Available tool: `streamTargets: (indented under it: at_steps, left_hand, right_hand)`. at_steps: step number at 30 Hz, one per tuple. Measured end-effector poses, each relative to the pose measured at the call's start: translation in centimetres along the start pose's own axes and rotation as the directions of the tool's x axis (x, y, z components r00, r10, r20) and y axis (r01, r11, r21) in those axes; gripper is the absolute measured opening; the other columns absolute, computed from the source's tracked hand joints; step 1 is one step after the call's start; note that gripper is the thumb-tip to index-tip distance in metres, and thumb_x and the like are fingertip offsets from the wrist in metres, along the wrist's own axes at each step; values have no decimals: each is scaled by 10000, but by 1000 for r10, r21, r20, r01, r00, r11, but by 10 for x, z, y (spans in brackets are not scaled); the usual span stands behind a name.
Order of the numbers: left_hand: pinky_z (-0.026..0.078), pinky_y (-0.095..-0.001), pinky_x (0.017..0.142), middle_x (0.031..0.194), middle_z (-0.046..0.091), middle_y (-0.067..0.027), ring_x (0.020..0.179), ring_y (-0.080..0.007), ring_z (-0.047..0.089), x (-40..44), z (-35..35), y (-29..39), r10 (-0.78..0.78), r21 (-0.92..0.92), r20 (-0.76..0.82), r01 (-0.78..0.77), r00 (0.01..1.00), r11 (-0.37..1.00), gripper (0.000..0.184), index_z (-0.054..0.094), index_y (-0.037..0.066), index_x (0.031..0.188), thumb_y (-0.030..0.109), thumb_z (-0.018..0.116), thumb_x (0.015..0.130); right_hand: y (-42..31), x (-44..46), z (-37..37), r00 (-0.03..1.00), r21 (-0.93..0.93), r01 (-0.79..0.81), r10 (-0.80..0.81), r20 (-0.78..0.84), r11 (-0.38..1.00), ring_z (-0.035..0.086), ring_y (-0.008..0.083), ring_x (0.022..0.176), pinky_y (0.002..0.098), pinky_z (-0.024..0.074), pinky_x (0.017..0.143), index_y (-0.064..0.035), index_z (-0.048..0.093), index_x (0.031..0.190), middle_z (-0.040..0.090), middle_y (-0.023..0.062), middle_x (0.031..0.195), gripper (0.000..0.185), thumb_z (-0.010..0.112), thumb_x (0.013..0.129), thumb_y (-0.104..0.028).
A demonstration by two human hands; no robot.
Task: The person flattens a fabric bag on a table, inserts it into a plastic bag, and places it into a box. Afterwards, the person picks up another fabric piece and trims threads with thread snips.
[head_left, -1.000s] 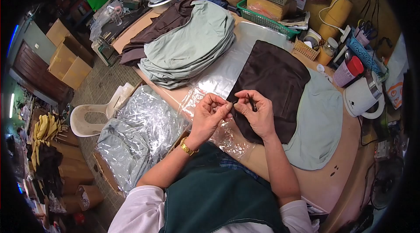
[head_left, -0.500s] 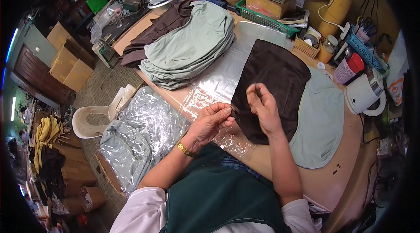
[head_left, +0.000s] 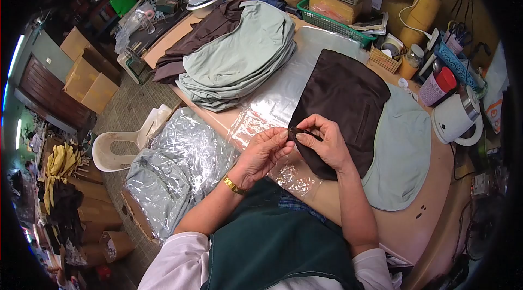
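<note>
A dark brown fabric piece [head_left: 343,99] with a slit-like seam lies on the table, partly over a pale green fabric piece [head_left: 400,154]. My left hand [head_left: 267,151], with a gold watch on the wrist, pinches the near left corner of the brown fabric. Fingertips of my right hand [head_left: 325,140] are closed on the same raised corner, close beside the left fingertips. Clear plastic sheets [head_left: 272,99] lie under and left of the brown fabric.
A stack of pale green fabric pieces [head_left: 234,56] sits at the back left, with brown ones beside it. Plastic-wrapped fabric [head_left: 180,165] lies on my left by a white plastic chair [head_left: 117,151]. A white kettle [head_left: 455,116] and a green basket [head_left: 335,22] stand along the far right side.
My right hand has come down and left from above the brown fabric, and its fingers now close on the corner. My left hand keeps its pinch there.
</note>
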State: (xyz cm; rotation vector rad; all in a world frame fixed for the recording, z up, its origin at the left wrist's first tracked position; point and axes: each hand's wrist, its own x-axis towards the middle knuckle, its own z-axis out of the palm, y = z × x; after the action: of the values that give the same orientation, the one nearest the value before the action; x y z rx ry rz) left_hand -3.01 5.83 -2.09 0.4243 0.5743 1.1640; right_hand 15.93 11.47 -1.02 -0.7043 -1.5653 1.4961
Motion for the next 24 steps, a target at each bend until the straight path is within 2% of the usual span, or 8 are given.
streamTargets:
  at_steps: [9, 15, 16, 17, 18, 21, 23, 24]
  left_hand:
    - [586, -194, 748, 930, 676, -63, 828, -115, 682, -2, 2, 0, 8, 59, 20, -9, 1000, 998, 145, 616, -13, 1035, 107, 583, 960]
    - [537, -195, 669, 883, 664, -34, 740, -82, 640, -7, 6, -1, 60, 144, -18, -57, 998, 988, 147, 632, 22, 1013, 155, 595, 962]
    - [525, -186, 638, 869, 662, -36, 713, -68, 627, -8, 5, 1, 101, 154, -12, -98, 995, 983, 160, 642, 32, 1012, 178, 595, 966]
    - [525, -186, 638, 869, 662, -36, 713, -68, 627, -10, -1, 6, 102, 154, -9, -99, 995, 983, 160, 642, 32, 1012, 178, 595, 966]
    - [488, -185, 601, 857, 655, -26, 680, -61, 599, -12, -16, 17, 201, 167, -25, -194, 979, 967, 192, 645, 43, 1000, 226, 598, 966]
    - [423, -184, 589, 816, 629, 2, 691, -41, 545, -13, -52, 58, 410, -13, -307, -435, 858, 900, 278, 652, 55, 995, 327, 601, 962]
    - [474, -262, 775, 969, 648, -39, 904, -103, 584, -17, -92, 85, 555, 195, -268, -520, 787, 831, 278, 655, 65, 1018, 331, 634, 937]
    - [445, -294, 893, 1071, 616, -54, 1021, -125, 548, -19, -61, 82, 671, 476, -367, -489, 644, 731, 322, 616, 48, 1133, 316, 610, 955]
  right_hand:
    - [-3, -3, 2, 1000, 4, -4, 4, -2, 1000, 582, 42, 747, 201, 471, 662, 19, 644, 908, 654, 20, 817, 148, 734, 843, -79]
    - [9, 1, -9, 995, 234, -93, 98, -10, 968, 608, 83, 806, 223, 481, 710, 4, 638, 969, 658, 43, 890, 234, 751, 836, -152]
    - [6, 3, -13, 983, -258, 14, -61, -176, 966, 626, 146, 852, 273, 495, 745, -13, 625, 1023, 655, 71, 952, 309, 762, 817, -199]
    - [4, 3, -17, 931, -695, 33, -275, -241, 718, 643, 210, 899, 322, 509, 781, -30, 612, 1076, 651, 98, 1014, 387, 773, 799, -245]
    - [-4, 1, -21, 924, -760, -157, -178, -338, 631, 622, 332, 1004, 419, 502, 850, -75, 564, 1203, 619, 143, 1136, 545, 766, 776, -347]
    - [49, -4, -60, 925, -868, -329, -59, -375, 373, 600, 369, 1078, 446, 475, 909, -36, 421, 1392, 588, 185, 1216, 713, 654, 856, -445]
    - [56, -5, -61, 928, -881, -310, -87, -362, 358, 598, 372, 1078, 455, 471, 910, -23, 402, 1404, 583, 191, 1211, 711, 630, 876, -440]
    - [56, -5, -60, 933, -894, -285, -112, -341, 345, 596, 376, 1077, 464, 466, 910, -11, 383, 1416, 579, 198, 1206, 708, 606, 895, -435]
